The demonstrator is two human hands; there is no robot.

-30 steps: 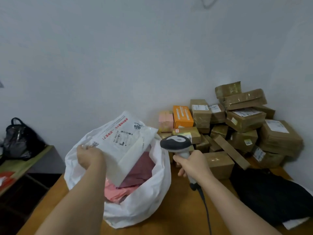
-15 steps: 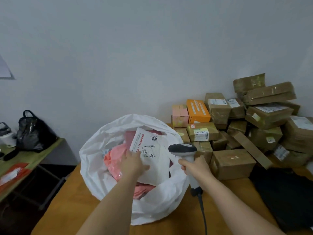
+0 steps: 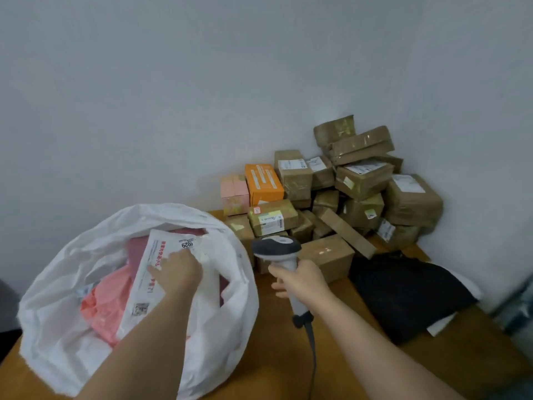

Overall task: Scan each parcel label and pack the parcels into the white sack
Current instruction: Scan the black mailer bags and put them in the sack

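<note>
The left hand reaches into the open mouth of the white sack in the lower left of the frame, lying on top of a white mailer. Its knuckles are toward me, so I cannot tell whether the fingers are pressing flat or pinching the mailer's edge. The mailer sits inside the sack, label up, printed with red characters and "6029", leaning over a pink mailer and a dark red one beneath it.

Just right of the sack, near the centre, the right hand is wrapped around the handle of a grey and white barcode scanner, head up, its cable trailing down toward the bottom edge.

Both rest over a wooden table. Behind the scanner, in the right middle of the frame, a heap of brown taped boxes is piled into the corner, with an orange box and a pink box at its left end. A black cloth lies on the table at the right.
</note>
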